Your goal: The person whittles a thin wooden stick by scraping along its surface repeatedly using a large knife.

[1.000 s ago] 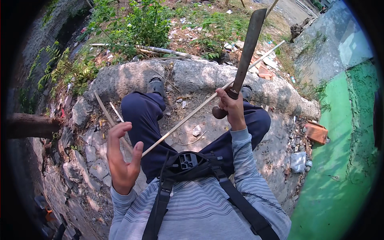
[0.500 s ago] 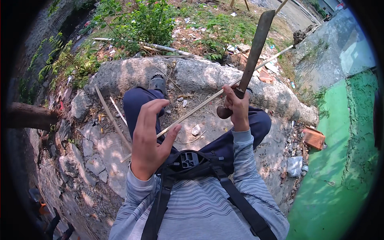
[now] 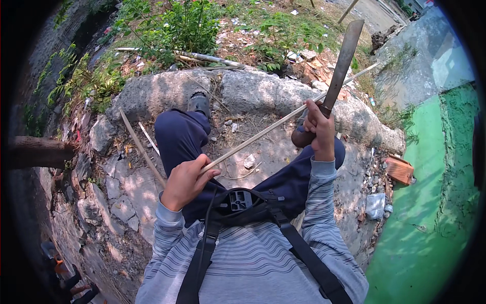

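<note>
A long pale strip, likely bamboo or wood (image 3: pixel 258 136), slants from my lap up to the far right. My left hand (image 3: pixel 186 181) is closed around its near end, thumb on top. My right hand (image 3: pixel 321 129) grips the dark handle of a machete (image 3: pixel 343 66), whose broad, worn blade points up and away. The strip passes behind the blade, close to my right fingers; whether these touch it I cannot tell. The rounded butt of the handle sticks out to the left of my right hand, over my right knee.
A rough concrete kerb (image 3: pixel 268 99) runs ahead of my feet, with leafy plants (image 3: pixel 190 30) and litter beyond. Two loose strips, one a curved strip (image 3: pixel 139 144), lie at left. An orange brick (image 3: pixel 399 169) sits by the green wall (image 3: pixel 425 202). A dark log (image 3: pixel 40 151) juts in at left.
My left hand has gone from spread fingers to closed on the strip's near end. My right hand has moved right with the machete, whose blade leans a bit more to the right.
</note>
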Action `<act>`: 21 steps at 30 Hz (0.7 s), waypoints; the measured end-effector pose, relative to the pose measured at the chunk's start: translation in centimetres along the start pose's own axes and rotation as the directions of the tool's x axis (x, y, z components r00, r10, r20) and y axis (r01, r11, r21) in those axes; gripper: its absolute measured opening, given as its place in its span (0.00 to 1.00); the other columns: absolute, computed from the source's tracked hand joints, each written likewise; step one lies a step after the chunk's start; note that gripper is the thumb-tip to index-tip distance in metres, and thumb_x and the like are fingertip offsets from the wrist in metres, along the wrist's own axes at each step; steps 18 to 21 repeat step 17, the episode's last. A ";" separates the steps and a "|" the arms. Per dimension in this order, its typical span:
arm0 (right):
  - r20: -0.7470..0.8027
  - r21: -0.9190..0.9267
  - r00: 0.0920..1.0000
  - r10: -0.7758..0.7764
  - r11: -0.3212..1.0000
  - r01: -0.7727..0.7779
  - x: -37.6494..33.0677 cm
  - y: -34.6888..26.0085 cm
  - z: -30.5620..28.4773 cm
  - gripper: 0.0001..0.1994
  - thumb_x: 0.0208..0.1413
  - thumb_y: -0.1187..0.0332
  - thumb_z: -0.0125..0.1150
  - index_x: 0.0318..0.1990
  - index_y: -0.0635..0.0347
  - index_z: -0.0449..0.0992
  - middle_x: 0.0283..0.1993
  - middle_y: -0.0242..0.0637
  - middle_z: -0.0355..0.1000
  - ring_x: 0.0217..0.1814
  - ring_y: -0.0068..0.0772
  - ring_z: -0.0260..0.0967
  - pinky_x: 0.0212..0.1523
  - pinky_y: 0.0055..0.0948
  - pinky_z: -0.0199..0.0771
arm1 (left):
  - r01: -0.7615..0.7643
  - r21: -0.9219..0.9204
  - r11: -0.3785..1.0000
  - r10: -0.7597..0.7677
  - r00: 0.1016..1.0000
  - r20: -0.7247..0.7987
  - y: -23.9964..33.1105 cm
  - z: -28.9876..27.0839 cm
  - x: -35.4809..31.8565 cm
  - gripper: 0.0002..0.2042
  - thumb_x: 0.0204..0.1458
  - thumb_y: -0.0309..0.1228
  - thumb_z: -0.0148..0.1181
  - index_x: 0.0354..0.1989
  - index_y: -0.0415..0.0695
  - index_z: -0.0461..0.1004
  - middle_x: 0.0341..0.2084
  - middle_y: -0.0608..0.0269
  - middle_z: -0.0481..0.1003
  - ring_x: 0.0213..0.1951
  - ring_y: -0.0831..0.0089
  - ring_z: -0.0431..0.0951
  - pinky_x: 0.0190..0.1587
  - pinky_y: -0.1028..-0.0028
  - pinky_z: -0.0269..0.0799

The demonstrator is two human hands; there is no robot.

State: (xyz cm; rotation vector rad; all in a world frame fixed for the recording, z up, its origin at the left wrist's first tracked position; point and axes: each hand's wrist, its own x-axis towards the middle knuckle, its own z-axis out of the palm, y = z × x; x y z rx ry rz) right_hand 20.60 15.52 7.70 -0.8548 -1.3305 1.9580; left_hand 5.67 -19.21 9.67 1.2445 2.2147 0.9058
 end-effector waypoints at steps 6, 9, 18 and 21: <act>-0.062 -0.132 0.993 -0.099 0.987 0.090 -0.2 1.5 0.2 0.11 0.60 0.65 0.74 0.34 0.59 0.77 0.20 0.21 0.61 0.17 0.12 0.54 0.18 0.20 0.53 | 0.047 -0.028 0.998 -0.048 0.998 -0.042 0.0 3.2 0.0 0.14 0.71 0.37 0.53 0.35 0.40 0.70 0.22 0.47 0.75 0.29 0.44 0.79 0.30 0.54 0.69; -0.021 -0.412 0.962 -0.273 0.879 0.240 -0.9 4.3 -0.3 0.10 0.60 0.68 0.71 0.31 0.60 0.76 0.23 0.23 0.67 0.19 0.13 0.59 0.21 0.21 0.57 | 0.101 0.045 0.994 -0.092 0.982 -0.166 1.2 4.5 1.3 0.14 0.71 0.39 0.53 0.35 0.42 0.70 0.19 0.46 0.74 0.26 0.42 0.78 0.27 0.50 0.68; 0.376 -0.776 0.825 -0.422 0.344 0.529 -5.4 6.8 3.3 0.09 0.54 0.64 0.72 0.33 0.59 0.80 0.21 0.42 0.76 0.24 0.37 0.81 0.26 0.39 0.73 | 0.075 0.060 0.995 -0.059 0.970 -0.235 3.2 6.1 4.1 0.14 0.70 0.42 0.57 0.37 0.43 0.74 0.18 0.44 0.73 0.25 0.42 0.77 0.27 0.50 0.68; 0.376 -0.776 0.825 -0.422 0.344 0.529 -5.4 6.8 3.3 0.09 0.54 0.64 0.72 0.33 0.59 0.80 0.21 0.42 0.76 0.24 0.37 0.81 0.26 0.39 0.73 | 0.075 0.060 0.995 -0.059 0.970 -0.235 3.2 6.1 4.1 0.14 0.70 0.42 0.57 0.37 0.43 0.74 0.18 0.44 0.73 0.25 0.42 0.77 0.27 0.50 0.68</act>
